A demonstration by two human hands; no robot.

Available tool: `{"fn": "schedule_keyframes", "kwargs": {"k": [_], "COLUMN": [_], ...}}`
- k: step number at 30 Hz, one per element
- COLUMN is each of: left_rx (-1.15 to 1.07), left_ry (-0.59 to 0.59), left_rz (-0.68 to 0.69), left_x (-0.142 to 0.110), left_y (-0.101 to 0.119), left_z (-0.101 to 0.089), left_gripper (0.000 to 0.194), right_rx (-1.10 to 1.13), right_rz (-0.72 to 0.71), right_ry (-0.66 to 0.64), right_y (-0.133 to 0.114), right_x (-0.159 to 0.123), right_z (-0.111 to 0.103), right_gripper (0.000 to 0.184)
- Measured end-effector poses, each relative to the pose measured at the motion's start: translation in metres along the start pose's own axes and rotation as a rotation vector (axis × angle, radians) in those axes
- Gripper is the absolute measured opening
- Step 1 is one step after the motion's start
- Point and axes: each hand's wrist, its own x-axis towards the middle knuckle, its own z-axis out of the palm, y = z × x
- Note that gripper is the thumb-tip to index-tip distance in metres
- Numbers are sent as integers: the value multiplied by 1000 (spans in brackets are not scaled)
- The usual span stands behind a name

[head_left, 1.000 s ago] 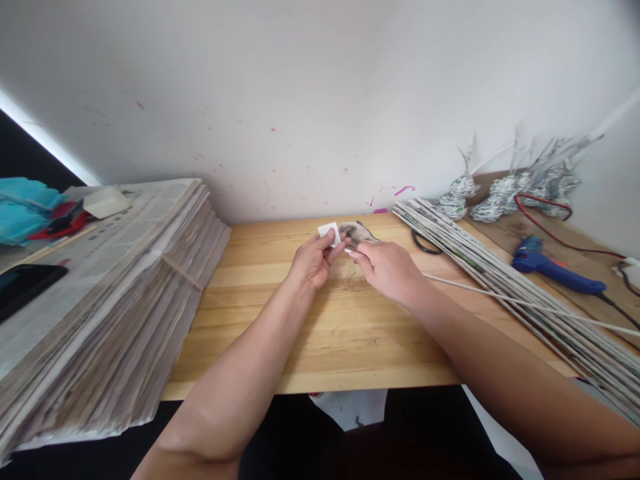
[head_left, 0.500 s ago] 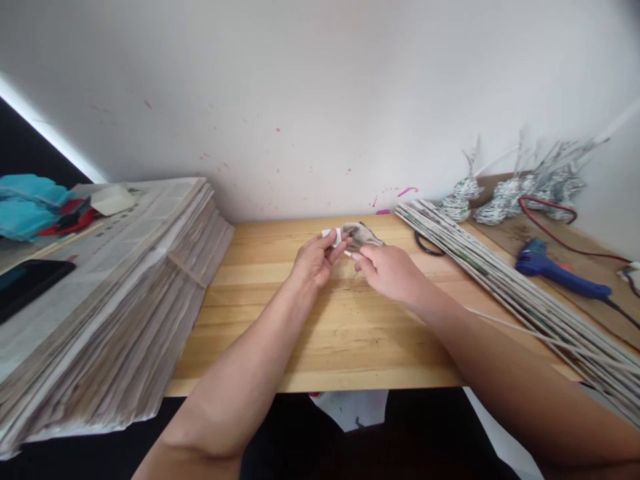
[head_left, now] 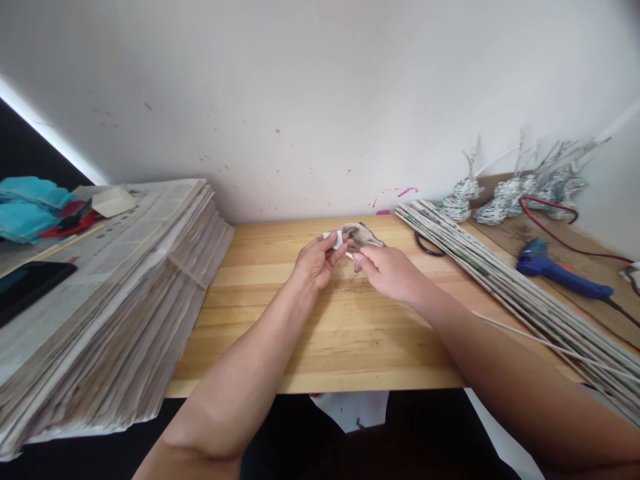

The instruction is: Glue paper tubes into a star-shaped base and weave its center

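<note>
My left hand [head_left: 316, 263] pinches a small piece of white paper [head_left: 339, 239] above the wooden tabletop. Close beside it on the right, my right hand [head_left: 395, 273] is closed round a thin white rolled-paper stick, with a short bit showing between the two hands. A long pale stick [head_left: 505, 325] comes out from under my right forearm towards the lower right; whether it is the same one is hidden. Just behind my fingers lies a crumpled, stained grey cloth [head_left: 364, 235].
A tall stack of newspapers [head_left: 193, 257] stands left, bearing a black phone [head_left: 35, 283] and blue packets [head_left: 33, 203]. At right lie a bundle of paper sticks [head_left: 480, 267], black scissor handles [head_left: 429, 245], a blue glue gun [head_left: 563, 273] and woven paper figures [head_left: 510, 200].
My right hand has shifted very slightly to the right, and less of the stick shows between my hands. The pale stick under my forearm has moved a little. My left hand stays almost still.
</note>
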Motion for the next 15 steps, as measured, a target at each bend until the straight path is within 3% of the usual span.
{"fn": "schedule_keyframes", "kwargs": {"k": [3, 5, 11, 15], "left_rx": [-9, -16, -75, -82], "left_ry": [-25, -26, 50, 13], "left_rz": [-12, -13, 42, 68], "left_x": [0, 0, 2, 1], "left_y": [0, 1, 2, 2], "left_z": [0, -1, -1, 0], "left_gripper": [9, 9, 11, 13], "right_rx": [309, 369, -170, -304], "right_rz": [186, 233, -122, -102], "right_ry": [-142, -159, 170, 187], "right_y": [-1, -1, -3, -4], "right_x": [1, 1, -2, -2], "right_z": [-2, -2, 2, 1], "right_gripper": [37, 33, 18, 24]}}
